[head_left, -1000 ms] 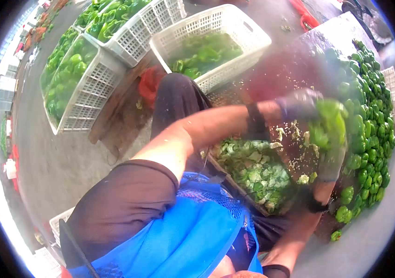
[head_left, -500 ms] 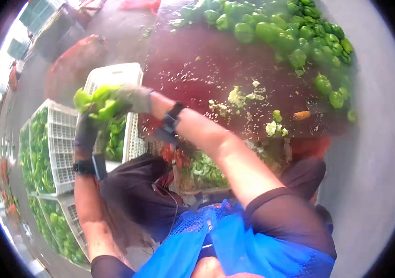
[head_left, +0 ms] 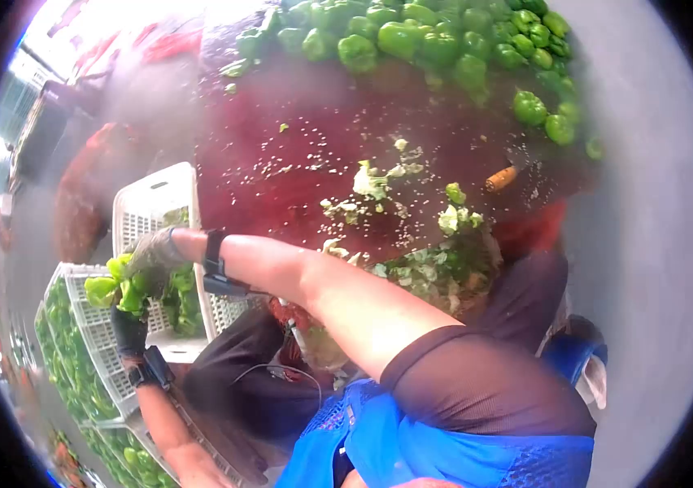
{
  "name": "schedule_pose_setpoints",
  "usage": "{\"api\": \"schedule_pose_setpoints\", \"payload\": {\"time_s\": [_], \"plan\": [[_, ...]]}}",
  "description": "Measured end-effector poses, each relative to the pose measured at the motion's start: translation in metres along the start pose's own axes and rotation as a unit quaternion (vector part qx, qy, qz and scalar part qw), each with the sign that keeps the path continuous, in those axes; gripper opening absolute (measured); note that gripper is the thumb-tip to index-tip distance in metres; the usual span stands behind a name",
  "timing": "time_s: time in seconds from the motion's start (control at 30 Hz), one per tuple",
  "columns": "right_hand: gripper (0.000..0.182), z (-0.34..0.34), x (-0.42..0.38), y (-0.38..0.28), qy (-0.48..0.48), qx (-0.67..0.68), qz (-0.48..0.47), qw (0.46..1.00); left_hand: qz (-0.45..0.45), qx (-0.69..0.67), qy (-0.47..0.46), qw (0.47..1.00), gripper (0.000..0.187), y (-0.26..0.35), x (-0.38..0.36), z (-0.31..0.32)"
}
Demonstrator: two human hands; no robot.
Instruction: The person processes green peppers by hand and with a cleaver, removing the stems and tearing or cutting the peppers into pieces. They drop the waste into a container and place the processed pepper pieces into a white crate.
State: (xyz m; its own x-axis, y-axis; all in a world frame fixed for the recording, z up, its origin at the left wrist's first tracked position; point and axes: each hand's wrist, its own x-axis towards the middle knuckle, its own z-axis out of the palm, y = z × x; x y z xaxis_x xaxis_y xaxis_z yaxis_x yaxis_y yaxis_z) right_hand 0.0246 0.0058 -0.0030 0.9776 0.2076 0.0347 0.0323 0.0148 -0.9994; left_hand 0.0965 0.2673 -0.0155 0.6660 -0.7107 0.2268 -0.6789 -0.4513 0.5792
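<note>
Several light-green bell peppers (head_left: 119, 293) are bunched between my two hands above the left side of a white plastic crate (head_left: 208, 305). My right hand (head_left: 155, 254), in a grey glove, grips the bunch from above and the right. From below, my left hand (head_left: 128, 332) in a dark glove holds the same peppers, its fingers partly hidden behind them. Inside the crate lie more green peppers (head_left: 184, 305). Each wrist wears a dark strapped device.
A big pile of green peppers (head_left: 403, 37) covers the far part of the dark red work surface (head_left: 281, 195). Seeds, pepper cores (head_left: 371, 180) and a short orange handle-like piece (head_left: 501, 179) lie nearer. Trimmings (head_left: 436, 272) collect between my knees. Filled white crates (head_left: 94, 325) stand at the left.
The view has shifted, so the pile and crate sit differently in it. Both hands, still holding the peppers, now appear lower and further left, over the crate's left side.
</note>
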Motion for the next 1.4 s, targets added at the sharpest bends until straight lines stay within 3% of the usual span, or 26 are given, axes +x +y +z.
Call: {"api": "schedule_pose_setpoints", "payload": {"time_s": [0.07, 0.1, 0.13, 0.17, 0.23, 0.27, 0.3, 0.37, 0.43, 0.47, 0.5, 0.53, 0.57, 0.6, 0.67, 0.7, 0.77, 0.83, 0.87, 0.97, 1.07, 1.13, 1.17, 1.2, 1.3, 1.4], "plan": [[0.049, -0.008, -0.023, -0.019, 0.088, -0.026, 0.056, 0.994, -0.155, -0.212, -0.041, 0.964, 0.053, -0.067, 0.008, 0.01], [0.05, -0.012, -0.048, -0.043, 0.131, -0.068, 0.079, 0.986, -0.257, -0.389, -0.075, 0.881, 0.054, -0.081, 0.018, 0.012], [0.049, -0.022, -0.073, -0.06, 0.164, -0.124, 0.069, 0.976, -0.37, -0.532, -0.071, 0.759, 0.059, -0.083, 0.031, 0.014], [0.046, -0.031, -0.082, -0.042, 0.231, -0.133, -0.008, 0.964, -0.397, -0.533, -0.072, 0.744, 0.063, -0.084, 0.035, 0.024], [0.043, -0.059, -0.149, -0.055, 0.253, -0.08, -0.004, 0.964, -0.443, -0.533, -0.077, 0.717, 0.071, -0.054, 0.047, 0.048], [0.041, -0.073, -0.188, -0.062, 0.258, -0.024, 0.038, 0.965, -0.57, -0.325, -0.073, 0.751, 0.075, -0.075, 0.062, 0.045], [0.039, -0.084, -0.228, -0.069, 0.263, 0.037, 0.08, 0.961, -0.529, -0.217, -0.047, 0.819, 0.082, -0.076, 0.074, 0.056], [0.034, -0.107, -0.312, -0.064, 0.317, 0.125, 0.069, 0.938, -0.411, -0.307, -0.044, 0.857, 0.073, -0.096, 0.12, 0.081], [0.025, -0.128, -0.386, -0.045, 0.405, 0.091, 0.055, 0.908, -0.213, -0.308, -0.046, 0.926, 0.056, -0.089, 0.186, 0.118], [0.022, -0.131, -0.417, -0.054, 0.474, 0.134, 0.084, 0.867, -0.024, -0.154, -0.14, 0.978, 0.042, -0.041, 0.221, 0.14], [0.021, -0.134, -0.447, -0.061, 0.537, 0.175, 0.112, 0.818, 0.236, 0.094, -0.137, 0.957, 0.027, 0.007, 0.255, 0.161], [0.022, -0.138, -0.476, -0.055, 0.572, 0.216, 0.079, 0.787, 0.427, 0.208, -0.059, 0.878, 0.015, 0.055, 0.289, 0.183], [0.024, -0.141, -0.501, -0.045, 0.606, 0.257, 0.045, 0.752, 0.311, 0.013, -0.108, 0.944, 0.017, 0.138, 0.284, 0.2], [0.029, -0.142, -0.521, -0.041, 0.629, 0.273, 0.043, 0.726, 0.155, -0.213, -0.177, 0.948, 0.019, 0.221, 0.272, 0.223], [0.039, -0.141, -0.551, -0.038, 0.648, 0.316, 0.026, 0.692, 0.012, -0.411, -0.238, 0.88, 0.023, 0.368, 0.25, 0.268], [0.039, -0.139, -0.56, -0.036, 0.654, 0.333, 0.021, 0.679, 0.168, -0.293, -0.281, 0.898, 0.026, 0.417, 0.243, 0.288], [0.039, -0.141, -0.568, -0.033, 0.661, 0.367, 0.009, 0.655, 0.381, -0.103, -0.247, 0.885, 0.025, 0.516, 0.214, 0.317], [0.042, -0.144, -0.573, -0.042, 0.666, 0.365, 0.003, 0.651, 0.167, -0.071, -0.351, 0.919, 0.031, 0.607, 0.178, 0.337], [0.042, -0.144, -0.575, -0.048, 0.672, 0.364, -0.021, 0.645, 0.363, -0.031, -0.308, 0.879, 0.033, 0.613, 0.185, 0.375], [0.044, -0.147, -0.589, -0.044, 0.703, 0.358, -0.071, 0.61, 0.451, 0.039, -0.309, 0.837, 0.041, 0.669, 0.175, 0.44], [0.04, -0.148, -0.597, -0.037, 0.719, 0.293, -0.128, 0.617, 0.378, 0.071, -0.339, 0.859, 0.05, 0.708, 0.175, 0.502], [0.043, -0.146, -0.599, -0.043, 0.739, 0.263, -0.115, 0.609, 0.371, 0.089, -0.268, 0.884, 0.061, 0.709, 0.174, 0.541], [0.044, -0.146, -0.602, -0.049, 0.741, 0.258, -0.113, 0.61, 0.378, 0.117, -0.336, 0.855, 0.064, 0.717, 0.179, 0.549], [0.044, -0.145, -0.604, -0.059, 0.744, 0.262, -0.097, 0.607, 0.341, 0.059, -0.265, 0.9, 0.064, 0.714, 0.173, 0.559], [0.044, -0.147, -0.611, -0.065, 0.785, 0.267, -0.066, 0.556, 0.227, 0.002, -0.265, 0.937, 0.058, 0.723, 0.174, 0.588], [0.041, -0.148, -0.627, -0.051, 0.78, 0.262, -0.057, 0.566, 0.208, 0.016, -0.315, 0.926, 0.052, 0.724, 0.171, 0.562]]}}
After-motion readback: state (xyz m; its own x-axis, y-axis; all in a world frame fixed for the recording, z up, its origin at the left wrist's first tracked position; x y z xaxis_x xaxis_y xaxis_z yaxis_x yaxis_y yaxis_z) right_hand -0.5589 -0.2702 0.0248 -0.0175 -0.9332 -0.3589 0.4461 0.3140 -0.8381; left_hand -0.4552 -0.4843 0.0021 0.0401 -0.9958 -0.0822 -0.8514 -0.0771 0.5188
